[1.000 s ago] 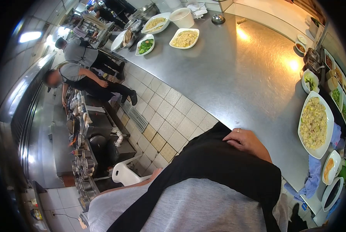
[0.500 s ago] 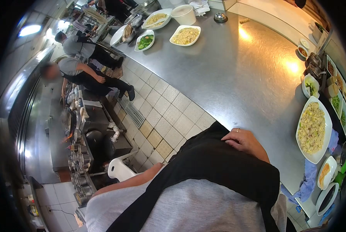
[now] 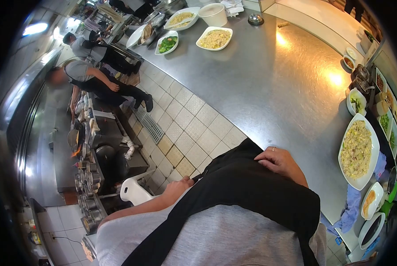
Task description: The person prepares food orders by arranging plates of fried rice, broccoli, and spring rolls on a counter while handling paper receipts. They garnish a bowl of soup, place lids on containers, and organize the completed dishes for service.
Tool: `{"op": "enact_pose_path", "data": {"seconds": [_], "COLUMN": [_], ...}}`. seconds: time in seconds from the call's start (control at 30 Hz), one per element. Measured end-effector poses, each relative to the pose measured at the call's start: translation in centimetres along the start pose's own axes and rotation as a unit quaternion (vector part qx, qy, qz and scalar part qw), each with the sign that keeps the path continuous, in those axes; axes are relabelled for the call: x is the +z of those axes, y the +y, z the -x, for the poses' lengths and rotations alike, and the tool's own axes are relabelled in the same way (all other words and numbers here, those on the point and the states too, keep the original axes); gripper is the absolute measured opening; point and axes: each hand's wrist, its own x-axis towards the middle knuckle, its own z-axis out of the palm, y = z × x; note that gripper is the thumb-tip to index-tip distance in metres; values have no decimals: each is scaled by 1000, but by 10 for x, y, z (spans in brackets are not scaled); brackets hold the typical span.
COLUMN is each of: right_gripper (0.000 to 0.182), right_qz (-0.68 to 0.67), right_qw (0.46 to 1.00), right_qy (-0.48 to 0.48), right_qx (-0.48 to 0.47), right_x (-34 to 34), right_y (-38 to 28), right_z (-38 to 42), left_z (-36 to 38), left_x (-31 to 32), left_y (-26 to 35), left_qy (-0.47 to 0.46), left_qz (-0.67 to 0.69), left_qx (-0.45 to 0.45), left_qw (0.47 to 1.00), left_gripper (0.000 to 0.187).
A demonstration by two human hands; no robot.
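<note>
Beside the apron's left edge, my left hand (image 3: 176, 188) is closed, with its fingertips curled toward the black apron (image 3: 242, 184). What it holds, if anything, is hidden. My right hand (image 3: 282, 163), with a ring on one finger, lies at the front edge of the steel counter (image 3: 269, 88). Its fingers are bent together against the apron, and no object shows in them. Nearest to that hand on the right is a large white dish of fried rice (image 3: 356, 148). A second, smaller dish of fried rice (image 3: 215, 38) stands farther along the counter.
At the back left are a bowl of greens (image 3: 167, 44), a white tub (image 3: 213, 15) and a bell (image 3: 255, 19). A blue cloth (image 3: 352, 208) hangs over the right edge. Two co-workers stand left by the stoves; a white stool (image 3: 134, 189) is near my left arm.
My left hand has come up and forward, so more of it shows beside the apron. My right hand stays put. The nearer co-worker's pan and arm have shifted slightly at the stove.
</note>
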Motion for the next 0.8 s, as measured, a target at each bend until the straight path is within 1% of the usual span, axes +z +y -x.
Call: {"op": "enact_pose_path", "data": {"seconds": [0.03, 0.07, 0.1, 0.17, 0.27, 0.37, 0.47, 0.57, 0.67, 0.77, 0.8], "right_gripper": [13, 13, 13, 14, 14, 13, 13, 12, 12, 13, 12], "right_qz": [-1, -1, -1, -1, 3, 6, 1, 26, 37, 22, 17], "right_qw": [1000, 1000, 1000, 999, 999, 1000, 1000, 999, 999, 999, 1000], "right_qy": [6, 12, 1, -21, -26, -5, -25, -43, -26, -24, -22], "right_qx": [-8, -17, -2, 28, 30, -14, -16, 6, -5, -13, -2], "right_x": [2, 2, 2, 0, -1, 4, 6, 7, 8, 12, 11], "right_y": [1, 2, 2, -1, -1, 2, 0, -2, -6, -4, -5], "right_z": [-1, -1, -1, -2, -2, -4, -11, -15, -11, -14, -17], "left_z": [-9, -26, -33, -36, -39, -39, -39, -39, -42, -48, -50], "left_x": [8, 23, 29, 42, 53, 70, 79, 85, 88, 90, 85], "left_y": [-15, -45, -57, -66, -68, -68, -67, -67, -69, -76, -79], "left_qy": [-21, -42, -62, -25, 20, 29, 23, 14, -1, -41, -77], "left_qz": [15, 30, 45, 88, 117, 90, 66, 47, 29, -7, -30], "left_qx": [71, 141, 210, 218, 214, 187, 172, 168, 167, 174, 182], "left_qw": [997, 989, 975, 972, 970, 978, 983, 985, 985, 984, 980], "left_gripper": [24, 24, 24, 25, 26, 26, 27, 27, 28, 28, 28]}}
